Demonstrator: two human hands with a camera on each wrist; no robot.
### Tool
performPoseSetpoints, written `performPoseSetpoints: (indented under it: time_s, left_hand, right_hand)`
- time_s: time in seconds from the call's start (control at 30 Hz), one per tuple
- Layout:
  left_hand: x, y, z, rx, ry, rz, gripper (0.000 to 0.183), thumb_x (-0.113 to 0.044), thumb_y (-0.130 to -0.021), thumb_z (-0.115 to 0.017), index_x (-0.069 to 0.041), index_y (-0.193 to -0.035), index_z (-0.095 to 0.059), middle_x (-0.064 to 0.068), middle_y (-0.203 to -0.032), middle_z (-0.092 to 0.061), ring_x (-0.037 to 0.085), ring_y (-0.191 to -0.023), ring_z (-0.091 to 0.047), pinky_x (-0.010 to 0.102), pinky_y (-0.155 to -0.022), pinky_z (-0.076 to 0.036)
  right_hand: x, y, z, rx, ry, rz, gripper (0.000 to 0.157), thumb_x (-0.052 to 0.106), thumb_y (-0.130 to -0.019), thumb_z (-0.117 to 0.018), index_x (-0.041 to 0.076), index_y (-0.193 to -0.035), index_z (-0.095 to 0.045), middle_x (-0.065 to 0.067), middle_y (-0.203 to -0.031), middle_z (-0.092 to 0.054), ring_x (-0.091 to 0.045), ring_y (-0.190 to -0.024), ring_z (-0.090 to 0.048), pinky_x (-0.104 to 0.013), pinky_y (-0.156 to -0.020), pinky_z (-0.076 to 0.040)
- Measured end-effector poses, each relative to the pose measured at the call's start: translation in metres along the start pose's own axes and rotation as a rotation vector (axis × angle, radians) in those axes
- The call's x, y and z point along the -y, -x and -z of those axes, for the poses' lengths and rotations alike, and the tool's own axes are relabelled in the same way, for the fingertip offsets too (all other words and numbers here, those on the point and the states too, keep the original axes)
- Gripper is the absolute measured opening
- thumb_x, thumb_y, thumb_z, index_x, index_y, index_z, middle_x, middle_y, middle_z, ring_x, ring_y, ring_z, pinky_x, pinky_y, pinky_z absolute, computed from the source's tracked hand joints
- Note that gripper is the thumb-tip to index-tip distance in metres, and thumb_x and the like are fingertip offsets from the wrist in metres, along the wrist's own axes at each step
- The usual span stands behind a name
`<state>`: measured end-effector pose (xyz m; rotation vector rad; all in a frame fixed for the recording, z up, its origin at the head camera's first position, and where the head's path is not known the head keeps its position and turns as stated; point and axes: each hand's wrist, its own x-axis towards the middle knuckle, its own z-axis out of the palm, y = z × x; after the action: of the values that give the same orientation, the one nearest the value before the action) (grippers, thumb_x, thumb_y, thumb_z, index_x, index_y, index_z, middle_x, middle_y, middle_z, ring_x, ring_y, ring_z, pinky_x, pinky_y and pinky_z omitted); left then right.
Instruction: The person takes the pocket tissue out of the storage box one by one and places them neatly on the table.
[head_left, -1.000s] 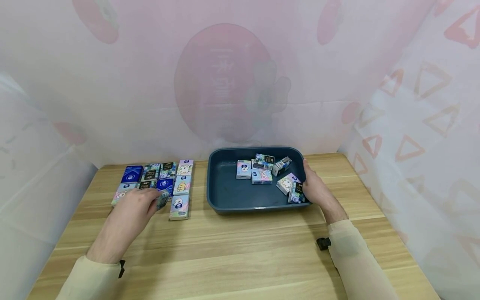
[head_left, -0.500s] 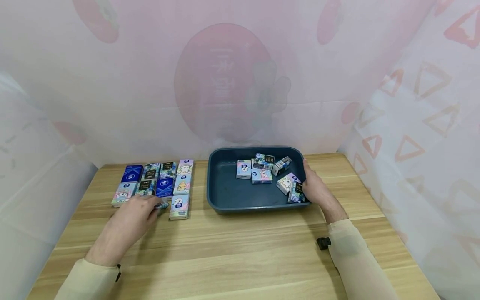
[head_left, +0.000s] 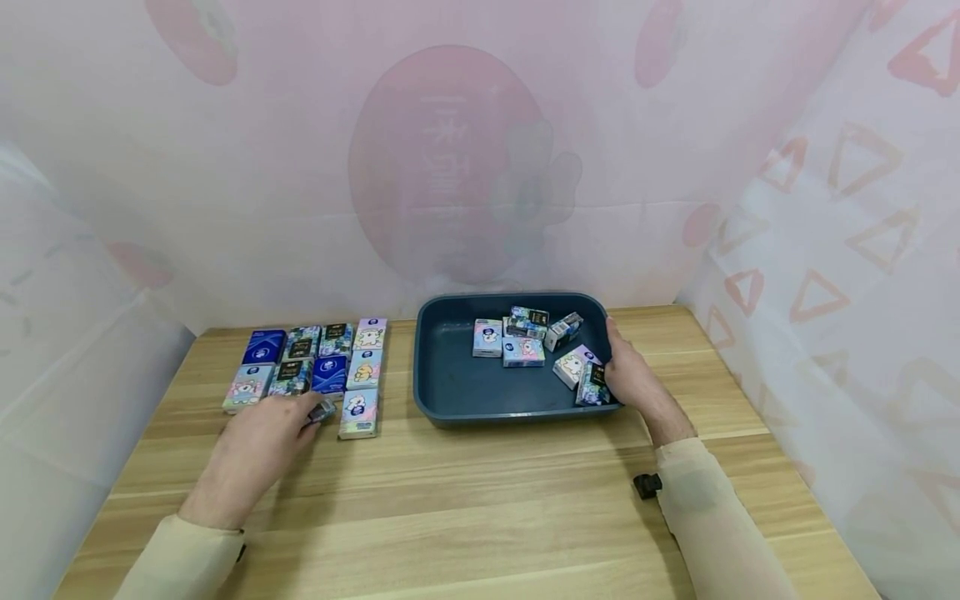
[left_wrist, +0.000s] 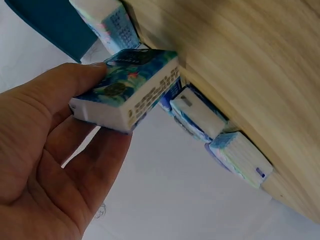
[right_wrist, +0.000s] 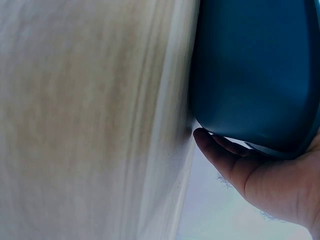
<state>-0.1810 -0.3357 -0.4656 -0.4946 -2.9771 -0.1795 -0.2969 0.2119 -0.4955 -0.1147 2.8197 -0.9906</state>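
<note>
My left hand pinches a small tissue pack with dark blue-green floral print, thumb on top and fingers beneath. In the head view this pack is mostly hidden by the hand. It is held just in front of a blue tissue pack and left of a pastel pack. Far to the right, my right hand holds the right side of a dark blue plastic tray. In the right wrist view its fingers lie against the tray's outer wall.
Several tissue packs stand in rows at the left, among them a floral one and a pink one. Inside the tray lie several loose packs, such as a pastel one. Patterned cloth encloses the wooden table.
My left hand has lowered the floral pack and brought it slightly towards me, uncovering packs behind it. The right hand and tray stay where they were.
</note>
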Motion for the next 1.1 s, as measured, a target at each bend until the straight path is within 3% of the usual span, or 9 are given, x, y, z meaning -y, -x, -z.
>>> performPoseSetpoints:
  time_s: [0.13, 0.37, 0.47, 0.57, 0.67, 0.73, 0.93, 1.1]
  left_hand:
    - [-0.001, 0.000, -0.005, 0.012, -0.010, 0.018, 0.037, -0.013, -0.099, -0.095, -0.002, -0.131, -0.081, 0.009, -0.083, -0.082, 0.018, -0.065, -0.072, 0.038, -0.051, -0.058]
    - [0.000, 0.002, -0.013, 0.042, 0.073, 0.015, 0.047, -0.014, -0.102, -0.092, -0.007, -0.146, -0.078, 0.015, -0.094, -0.087, 0.016, -0.070, -0.076, 0.040, -0.061, -0.067]
    - [0.001, 0.003, -0.014, 0.038, 0.105, 0.005, 0.047, -0.009, -0.103, -0.089, -0.003, -0.148, -0.076, 0.020, -0.103, -0.089, 0.022, -0.076, -0.083, 0.041, -0.065, -0.071]
    - [0.002, 0.005, -0.014, 0.053, 0.107, -0.028, 0.044, 0.002, -0.107, -0.080, 0.005, -0.150, -0.074, 0.028, -0.125, -0.086, 0.039, -0.101, -0.089, 0.051, -0.086, -0.075]
    - [0.003, 0.006, -0.014, 0.089, 0.079, -0.067, 0.044, 0.013, -0.107, -0.071, 0.011, -0.151, -0.071, 0.033, -0.146, -0.078, 0.052, -0.129, -0.081, 0.063, -0.108, -0.068]
    - [0.003, 0.005, -0.014, 0.119, 0.061, -0.077, 0.044, 0.016, -0.106, -0.068, 0.013, -0.150, -0.071, 0.035, -0.154, -0.073, 0.055, -0.139, -0.075, 0.066, -0.116, -0.063]
    - [0.005, -0.001, -0.015, 0.181, 0.025, -0.068, 0.045, 0.018, -0.105, -0.067, 0.012, -0.149, -0.072, 0.035, -0.157, -0.070, 0.057, -0.143, -0.072, 0.069, -0.120, -0.060]
    - [0.007, -0.005, -0.017, 0.178, -0.021, -0.085, 0.043, 0.018, -0.103, -0.070, 0.007, -0.145, -0.078, 0.032, -0.156, -0.073, 0.055, -0.137, -0.076, 0.067, -0.113, -0.065]
  right_hand:
    - [0.000, -0.001, -0.001, -0.008, 0.001, 0.010, 0.087, -0.012, -0.109, -0.037, -0.003, -0.186, 0.002, -0.042, -0.188, -0.021, -0.058, -0.178, -0.026, -0.071, -0.147, -0.022]
    - [0.000, -0.001, -0.001, -0.017, 0.002, 0.030, 0.086, -0.013, -0.108, -0.035, -0.004, -0.186, 0.002, -0.041, -0.188, -0.022, -0.058, -0.177, -0.026, -0.070, -0.148, -0.021]
    - [0.000, -0.001, -0.001, -0.017, 0.002, 0.028, 0.086, -0.012, -0.108, -0.034, -0.003, -0.186, 0.003, -0.041, -0.188, -0.021, -0.058, -0.177, -0.026, -0.070, -0.148, -0.021]
    - [-0.001, -0.001, -0.001, -0.020, 0.006, 0.030, 0.086, -0.012, -0.108, -0.034, -0.004, -0.186, 0.002, -0.042, -0.188, -0.022, -0.058, -0.177, -0.027, -0.070, -0.148, -0.022]
    - [-0.001, -0.001, -0.001, -0.025, 0.008, 0.032, 0.085, -0.012, -0.108, -0.034, -0.005, -0.185, 0.001, -0.042, -0.187, -0.023, -0.058, -0.177, -0.028, -0.070, -0.148, -0.022]
    - [-0.002, -0.001, -0.002, -0.029, 0.006, 0.035, 0.085, -0.012, -0.108, -0.034, -0.005, -0.185, 0.001, -0.043, -0.187, -0.023, -0.058, -0.177, -0.028, -0.070, -0.148, -0.023]
    - [-0.002, -0.001, -0.001, -0.034, 0.004, 0.038, 0.085, -0.013, -0.107, -0.034, -0.006, -0.185, 0.000, -0.043, -0.186, -0.025, -0.058, -0.176, -0.030, -0.069, -0.147, -0.024]
    - [-0.001, -0.001, -0.001, -0.026, 0.006, 0.031, 0.086, -0.013, -0.108, -0.035, -0.005, -0.185, 0.001, -0.042, -0.187, -0.024, -0.059, -0.176, -0.029, -0.070, -0.147, -0.024]
